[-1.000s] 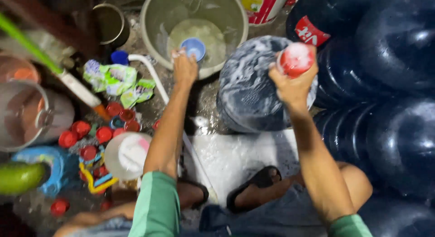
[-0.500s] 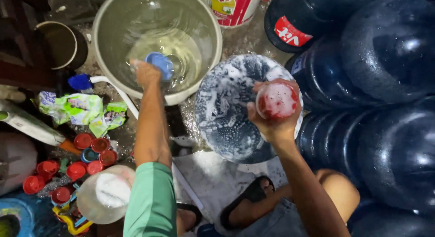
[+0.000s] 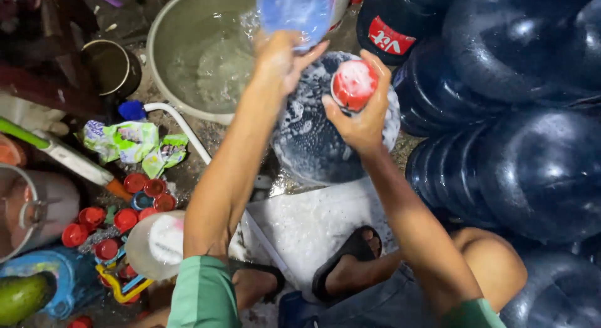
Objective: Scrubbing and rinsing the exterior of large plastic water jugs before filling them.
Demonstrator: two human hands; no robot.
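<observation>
My left hand (image 3: 280, 60) grips a small blue cup (image 3: 295, 11), lifted high and blurred, above the soapy top of a large dark blue water jug (image 3: 313, 146). My right hand (image 3: 360, 115) is wrapped around the jug's red-capped neck (image 3: 354, 83), which is covered in white foam. The jug stands between my knees, beside a grey basin (image 3: 169, 58) holding foamy water.
Several big dark blue jugs (image 3: 532, 146) crowd the right side. Red bottle caps (image 3: 119, 215) lie scattered at the left near a white plastic container (image 3: 153, 243), green wrappers (image 3: 125, 140), a white hose (image 3: 181, 127), a metal pot (image 3: 31, 203) and a dark mug (image 3: 113, 68).
My left hand has lifted the blue cup out of the basin and swung it right, over the jug. The right hand has stayed on the red cap.
</observation>
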